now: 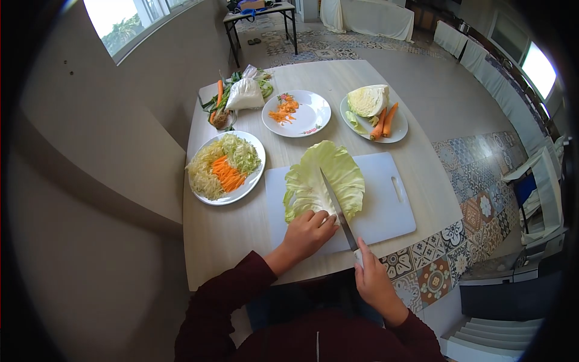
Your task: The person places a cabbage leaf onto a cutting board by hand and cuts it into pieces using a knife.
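Note:
A large pale-green cabbage leaf [310, 175] lies spread on the white cutting board [386, 199]. My left hand [310, 234] is closed over the near end of the leaf, fingers curled and pressed on its stem part. In my right hand [375, 279] is a kitchen knife [339, 211], gripped by its white handle. The blade points away from me and crosses the right half of the leaf, its tip near the leaf's middle. Whether the edge has cut through the leaf I cannot tell.
Shredded vegetables and carrot strips fill a plate [256, 181] on the left. Behind the board stands a plate [313, 114] with carrot bits. A third plate [395, 137] bears a cabbage piece [369, 99] and carrots [391, 119]. A white bag [245, 95] and vegetables lie far left.

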Motion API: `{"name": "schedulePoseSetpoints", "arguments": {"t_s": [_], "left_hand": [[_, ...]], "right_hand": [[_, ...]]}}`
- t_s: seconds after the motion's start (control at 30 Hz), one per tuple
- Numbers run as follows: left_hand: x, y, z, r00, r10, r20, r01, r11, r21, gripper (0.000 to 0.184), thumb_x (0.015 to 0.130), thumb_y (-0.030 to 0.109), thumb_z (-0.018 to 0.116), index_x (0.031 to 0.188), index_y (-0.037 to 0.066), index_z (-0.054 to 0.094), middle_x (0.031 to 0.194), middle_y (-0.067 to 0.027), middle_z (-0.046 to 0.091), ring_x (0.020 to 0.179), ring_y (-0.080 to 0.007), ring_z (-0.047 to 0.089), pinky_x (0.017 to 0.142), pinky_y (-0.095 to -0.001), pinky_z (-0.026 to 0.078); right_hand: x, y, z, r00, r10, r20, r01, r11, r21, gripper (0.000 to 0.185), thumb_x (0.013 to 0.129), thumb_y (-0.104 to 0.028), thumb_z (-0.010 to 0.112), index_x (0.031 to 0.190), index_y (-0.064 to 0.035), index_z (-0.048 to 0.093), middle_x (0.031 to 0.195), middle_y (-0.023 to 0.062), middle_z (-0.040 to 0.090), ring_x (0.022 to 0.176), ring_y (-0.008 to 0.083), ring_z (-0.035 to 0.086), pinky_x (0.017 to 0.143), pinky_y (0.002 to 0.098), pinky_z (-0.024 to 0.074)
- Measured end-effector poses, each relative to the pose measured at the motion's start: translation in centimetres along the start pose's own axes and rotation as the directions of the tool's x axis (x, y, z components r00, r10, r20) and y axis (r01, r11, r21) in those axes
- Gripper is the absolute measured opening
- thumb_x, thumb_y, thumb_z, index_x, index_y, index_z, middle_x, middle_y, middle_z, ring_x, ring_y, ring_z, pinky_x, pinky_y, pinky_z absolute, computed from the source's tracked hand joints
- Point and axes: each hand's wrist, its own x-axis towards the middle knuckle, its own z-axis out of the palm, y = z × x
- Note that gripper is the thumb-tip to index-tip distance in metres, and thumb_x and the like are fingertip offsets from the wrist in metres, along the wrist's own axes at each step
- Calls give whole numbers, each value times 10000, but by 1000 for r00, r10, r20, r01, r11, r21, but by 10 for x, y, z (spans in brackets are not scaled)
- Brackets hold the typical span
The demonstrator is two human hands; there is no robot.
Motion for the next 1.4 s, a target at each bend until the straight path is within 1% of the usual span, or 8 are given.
{"name": "schedulePoseSetpoints", "arguments": {"t_s": [0.27, 0.47, 0.77, 0.87, 0.97, 1.07, 1.27, 1.4], "left_hand": [[0, -2, 1, 999, 31, -40, -30, 999, 11, 230, 791, 194, 787, 967, 69, 708, 834, -20, 666, 684, -176, 646, 558, -307, 514], [-2, 0, -6, 990, 111, -92, -111, 994, 6, 215, 789, 179, 786, 954, 66, 707, 782, -10, 666, 639, -164, 652, 532, -300, 498], [-6, 6, -2, 993, 118, -7, -117, 992, 56, 202, 807, 202, 777, 950, 75, 710, 799, -6, 680, 657, -155, 664, 534, -290, 493], [-7, 5, -1, 990, 139, -7, -138, 989, 49, 188, 869, 203, 700, 956, 37, 690, 797, -16, 652, 682, -149, 639, 551, -290, 487], [-8, 6, -1, 993, 116, 1, -116, 993, 21, 177, 859, 188, 708, 949, 36, 696, 807, -21, 654, 691, -157, 642, 554, -298, 490], [-8, 5, -3, 998, 61, 20, -59, 997, -54, 196, 784, 179, 786, 941, 80, 724, 857, -24, 693, 698, -177, 676, 568, -307, 528], [-6, 7, -4, 999, 36, 19, -34, 995, -94, 189, 775, 164, 786, 930, 70, 731, 869, -37, 697, 708, -192, 677, 581, -313, 540], [-7, 6, -4, 999, 35, 24, -33, 994, -104, 182, 780, 153, 778, 931, 65, 728, 873, -38, 695, 711, -190, 673, 580, -315, 539]], "right_hand": [[-1, -12, -17, 997, 6, 72, -1, 998, -64, 638, 943, -31, 518, 1542, -30, 296, 976, 263, 583, 826, 441, 609, 771, 492, 513], [-11, -26, -27, 995, 7, 96, 1, 997, -77, 641, 942, -34, 525, 1543, -38, 301, 967, 252, 569, 822, 432, 606, 753, 487, 515], [-19, -21, -13, 994, 59, 96, -52, 996, -77, 662, 928, -25, 528, 1546, -28, 291, 927, 244, 540, 775, 427, 580, 734, 491, 515], [-23, -24, -19, 988, 86, 130, -73, 992, -104, 670, 909, 17, 533, 1537, 3, 301, 862, 214, 545, 756, 379, 555, 720, 455, 473], [-25, -24, -20, 987, 83, 140, -67, 991, -116, 672, 914, 12, 527, 1541, 4, 285, 852, 216, 541, 752, 385, 552, 719, 463, 475], [-23, -24, -16, 984, 100, 146, -79, 986, -144, 672, 925, -27, 527, 1549, -29, 277, 890, 245, 544, 721, 430, 595, 682, 496, 526], [-13, -29, -18, 979, 122, 165, -90, 978, -187, 669, 917, -33, 523, 1543, -32, 286, 840, 264, 573, 693, 457, 611, 663, 521, 528], [5, -27, -17, 970, 143, 198, -110, 979, -171, 653, 920, -55, 501, 1536, -18, 286, 837, 310, 610, 724, 487, 632, 667, 542, 524]]}}
